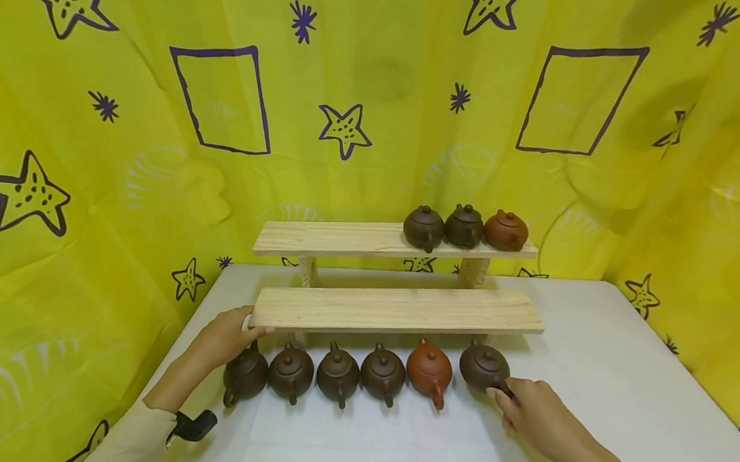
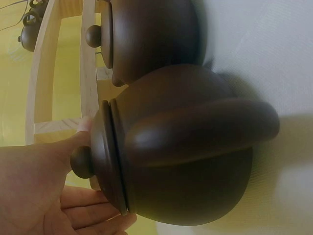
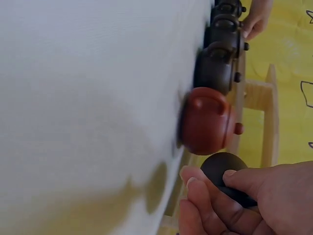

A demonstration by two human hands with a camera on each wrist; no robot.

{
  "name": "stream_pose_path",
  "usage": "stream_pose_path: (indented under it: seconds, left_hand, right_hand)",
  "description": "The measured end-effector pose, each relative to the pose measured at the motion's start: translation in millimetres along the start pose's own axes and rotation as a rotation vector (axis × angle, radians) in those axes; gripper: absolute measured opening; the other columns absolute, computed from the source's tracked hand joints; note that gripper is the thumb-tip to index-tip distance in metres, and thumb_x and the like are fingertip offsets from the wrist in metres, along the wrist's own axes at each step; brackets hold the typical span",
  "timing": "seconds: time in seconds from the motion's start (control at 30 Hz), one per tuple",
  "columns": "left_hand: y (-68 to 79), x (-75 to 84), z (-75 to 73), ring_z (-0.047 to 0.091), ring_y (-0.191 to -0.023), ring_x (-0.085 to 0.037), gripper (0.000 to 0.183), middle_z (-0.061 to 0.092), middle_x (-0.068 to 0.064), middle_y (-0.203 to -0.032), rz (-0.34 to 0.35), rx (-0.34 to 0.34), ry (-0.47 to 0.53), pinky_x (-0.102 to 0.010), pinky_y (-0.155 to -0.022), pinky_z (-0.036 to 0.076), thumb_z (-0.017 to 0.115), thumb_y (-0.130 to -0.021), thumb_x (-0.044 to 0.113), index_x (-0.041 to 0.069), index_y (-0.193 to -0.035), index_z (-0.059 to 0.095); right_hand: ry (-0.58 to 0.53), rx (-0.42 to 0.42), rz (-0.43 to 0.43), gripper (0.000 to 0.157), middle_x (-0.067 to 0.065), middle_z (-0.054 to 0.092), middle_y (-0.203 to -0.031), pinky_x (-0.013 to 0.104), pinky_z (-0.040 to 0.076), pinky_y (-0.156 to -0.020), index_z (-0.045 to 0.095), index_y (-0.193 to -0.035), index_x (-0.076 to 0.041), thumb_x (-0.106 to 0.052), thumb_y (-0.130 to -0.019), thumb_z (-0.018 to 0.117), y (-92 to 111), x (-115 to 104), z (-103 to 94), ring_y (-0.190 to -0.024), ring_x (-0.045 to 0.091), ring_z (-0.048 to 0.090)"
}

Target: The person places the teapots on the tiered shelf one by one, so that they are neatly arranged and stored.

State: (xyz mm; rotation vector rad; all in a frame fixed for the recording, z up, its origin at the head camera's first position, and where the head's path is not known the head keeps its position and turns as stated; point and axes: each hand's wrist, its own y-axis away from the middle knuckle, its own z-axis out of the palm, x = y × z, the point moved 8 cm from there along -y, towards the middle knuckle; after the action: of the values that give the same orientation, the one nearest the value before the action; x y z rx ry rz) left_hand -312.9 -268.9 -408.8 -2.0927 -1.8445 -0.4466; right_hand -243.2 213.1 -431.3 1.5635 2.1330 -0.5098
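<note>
The left forearm, in a pale sleeve (image 1: 136, 436) with a black wrist mount (image 1: 195, 426), reaches up to the left end of the lower shelf, a pale wooden board (image 1: 397, 310). The left hand (image 1: 224, 335) lies there with its thumb along the board's front edge; the left wrist view shows the other fingers loosely extended and apart from the thumb, their tips partly hidden behind the rounded dark brown clay teapot (image 1: 249, 371) at the row's left end. Whether those fingers bear on the board cannot be told.

The right forearm comes in bare from the lower right corner. The right hand (image 1: 534, 414) pinches the handle of the dark brown lidded clay teapot (image 1: 483, 368) at the row's right end, thumb on top, fingers curled underneath. That teapot sits before the lower shelf's right end, spout toward the board; its handle is mostly covered, and whether its base touches the white worktop (image 1: 342, 444) is hard to make out. The right wrist view shows only a dark rounded part of it.

Just left of it stands a reddish-brown clay teapot (image 1: 430, 367), then three dark brown clay teapots (image 1: 338, 372). On the upper pale wooden shelf (image 1: 324, 238) stand two dark teapots (image 1: 424, 227) and a reddish one (image 1: 505, 230), cut off or out of the wrist views.
</note>
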Motion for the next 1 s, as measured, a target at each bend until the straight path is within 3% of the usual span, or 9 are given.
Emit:
stream_pose_path:
  seconds: [0.13, 0.4, 0.73, 1.0]
  left_hand:
    - [0.1, -1.7, 1.3, 0.055, -0.132, -0.056, 0.075, 0.057, -0.038, -0.143, -0.006, -0.003, 0.000, -0.066, -0.105, 0.049, 0.069, -0.103, 0.041, -0.016, -0.147, 0.049]
    - [0.5, -1.0, -0.2, 0.056, -0.132, -0.056, 0.074, 0.057, -0.038, -0.142, -0.017, -0.009, 0.004, -0.067, -0.104, 0.049, 0.070, -0.103, 0.040, -0.016, -0.146, 0.049]
    - [-0.6, 0.6, 0.9, 0.057, -0.131, -0.055, 0.071, 0.058, -0.038, -0.141, -0.020, -0.017, -0.001, -0.066, -0.104, 0.050, 0.071, -0.102, 0.037, -0.015, -0.146, 0.051]
    - [-1.5, 0.3, -0.9, 0.056, -0.131, -0.056, 0.074, 0.057, -0.039, -0.142, -0.028, -0.029, -0.011, -0.066, -0.103, 0.050, 0.070, -0.102, 0.039, -0.017, -0.146, 0.049]
  right_hand:
    - [0.023, 0.020, -0.056, 0.035, -0.011, 0.060, -0.060, 0.023, 0.042, -0.050, 0.063, -0.077, -0.011, -0.023, -0.110, 0.059, -2.0, -13.7, -12.7, -0.050, 0.004, 0.045]
    - [0.028, 0.076, -0.082, 0.036, -0.009, 0.061, -0.060, 0.024, 0.042, -0.052, 0.062, -0.075, -0.013, -0.025, -0.109, 0.061, -18.8, -38.7, -31.3, -0.053, 0.006, 0.047]
    - [0.065, 0.110, -0.113, 0.039, -0.008, 0.063, -0.061, 0.029, 0.044, -0.055, 0.061, -0.074, -0.013, -0.029, -0.109, 0.059, -57.6, -83.6, -39.4, -0.058, 0.011, 0.052]
    - [0.031, 0.129, -0.181, 0.039, 0.002, 0.064, -0.062, 0.031, 0.048, -0.059, 0.058, -0.073, -0.007, -0.023, -0.109, 0.059, -103.2, -128.3, -42.6, -0.057, 0.014, 0.058]
